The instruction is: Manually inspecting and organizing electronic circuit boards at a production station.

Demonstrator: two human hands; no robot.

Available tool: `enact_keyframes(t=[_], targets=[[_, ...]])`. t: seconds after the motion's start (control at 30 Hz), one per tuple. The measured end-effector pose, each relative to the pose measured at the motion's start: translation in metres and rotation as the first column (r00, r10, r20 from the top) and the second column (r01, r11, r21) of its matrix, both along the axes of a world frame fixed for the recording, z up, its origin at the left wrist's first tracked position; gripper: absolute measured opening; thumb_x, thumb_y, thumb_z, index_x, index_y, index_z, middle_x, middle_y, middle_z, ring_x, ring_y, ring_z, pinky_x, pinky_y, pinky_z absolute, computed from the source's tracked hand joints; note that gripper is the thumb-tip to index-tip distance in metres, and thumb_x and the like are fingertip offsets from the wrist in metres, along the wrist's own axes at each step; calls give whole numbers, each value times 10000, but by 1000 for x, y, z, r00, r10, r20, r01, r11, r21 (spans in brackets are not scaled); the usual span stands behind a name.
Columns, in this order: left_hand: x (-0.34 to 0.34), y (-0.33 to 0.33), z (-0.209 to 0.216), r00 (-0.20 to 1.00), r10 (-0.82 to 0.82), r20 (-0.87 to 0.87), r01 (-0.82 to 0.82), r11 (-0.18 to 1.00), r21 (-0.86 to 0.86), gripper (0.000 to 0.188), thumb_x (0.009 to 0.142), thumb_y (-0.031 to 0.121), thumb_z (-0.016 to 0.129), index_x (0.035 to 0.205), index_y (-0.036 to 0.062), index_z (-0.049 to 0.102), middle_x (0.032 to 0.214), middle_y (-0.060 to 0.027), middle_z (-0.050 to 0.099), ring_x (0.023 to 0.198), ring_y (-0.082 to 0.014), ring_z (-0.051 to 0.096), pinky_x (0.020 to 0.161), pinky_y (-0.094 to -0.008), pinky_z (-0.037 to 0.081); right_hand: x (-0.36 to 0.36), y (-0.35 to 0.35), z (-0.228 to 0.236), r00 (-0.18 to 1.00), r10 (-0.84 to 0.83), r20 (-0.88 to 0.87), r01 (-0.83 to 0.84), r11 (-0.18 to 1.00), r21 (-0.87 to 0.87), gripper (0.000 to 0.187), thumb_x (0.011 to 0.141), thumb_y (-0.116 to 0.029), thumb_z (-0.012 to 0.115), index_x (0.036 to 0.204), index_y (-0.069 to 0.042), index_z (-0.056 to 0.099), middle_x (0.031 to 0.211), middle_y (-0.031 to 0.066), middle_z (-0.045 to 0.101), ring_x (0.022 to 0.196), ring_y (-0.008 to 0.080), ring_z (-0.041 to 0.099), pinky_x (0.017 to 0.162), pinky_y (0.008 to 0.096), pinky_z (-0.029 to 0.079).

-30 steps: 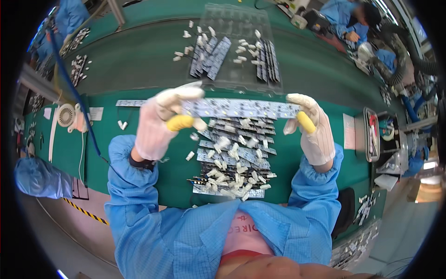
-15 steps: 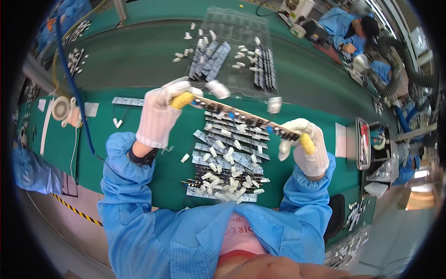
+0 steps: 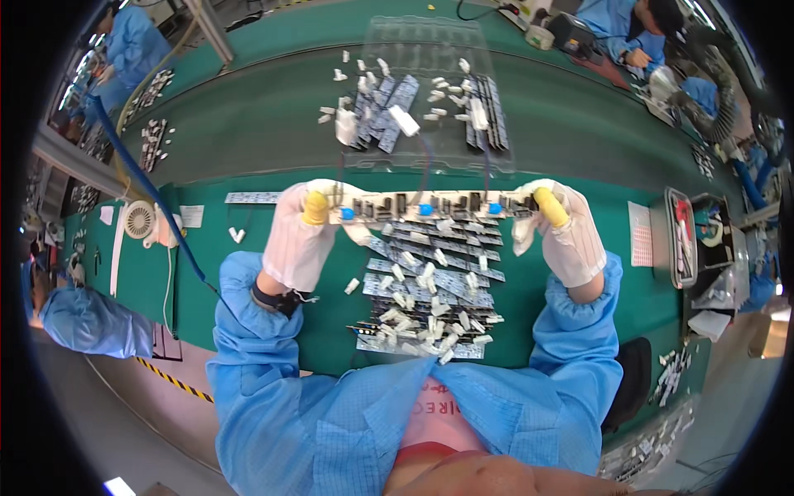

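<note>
A long, narrow circuit board [image 3: 447, 204] stretches between my gloved hands, its side of black and blue components facing me. My left hand [image 3: 304, 223] grips its left end, a yellow thumb cover pressed on it. The right end is pinched by my right hand [image 3: 562, 227], also with a yellow thumb cover. White connectors [image 3: 404, 121] on thin wires stick out from the board's far edge. Below it lies a pile of similar circuit boards [image 3: 438, 285] with many white connectors on top, partly hidden by the held board.
Beyond the green table, a clear plastic tray [image 3: 430, 33] holds more boards and connectors on a dark belt. A single board [image 3: 251, 198] and a small fan [image 3: 141, 220] are to the left. At right sits a metal bin [image 3: 680, 240] of tools. Co-workers [image 3: 624, 33] sit across.
The held board has gone from slanting down to the right to nearly level, and its component side has turned toward me. The wired connectors have swung to its far side.
</note>
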State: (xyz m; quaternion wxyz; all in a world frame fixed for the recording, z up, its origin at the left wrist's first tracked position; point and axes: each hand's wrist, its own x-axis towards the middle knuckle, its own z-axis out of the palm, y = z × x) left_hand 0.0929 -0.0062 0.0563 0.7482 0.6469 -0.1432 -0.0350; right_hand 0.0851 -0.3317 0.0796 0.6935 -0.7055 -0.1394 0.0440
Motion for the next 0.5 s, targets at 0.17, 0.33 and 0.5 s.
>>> enact_keyframes(t=[0.17,0.33,0.5], targets=[[-11,-4,13,982,182,48,-188,960,208,316,968,249,500,979,-43,621,862,-110,687,746,-166,663,677,-267,519,5,5,0,1000,-6,4,7,991,-131,750,762,-682,590,1018,22,568,695,75,619,574,145,604,535,232,486],[-3,11,6,925,62,375,-328,629,705,222,937,70,471,989,-16,668,846,-66,704,751,-128,657,704,-238,498,6,7,-1,997,-68,-35,62,985,-162,678,812,-634,570,987,21,585,697,83,615,583,145,599,532,246,486],[6,15,-9,918,161,361,-366,694,620,250,952,193,508,1051,24,663,814,-21,667,615,-61,484,549,-229,383,-2,9,2,970,233,-68,-231,972,35,520,907,-458,556,1048,42,571,788,125,652,680,181,664,622,264,541]])
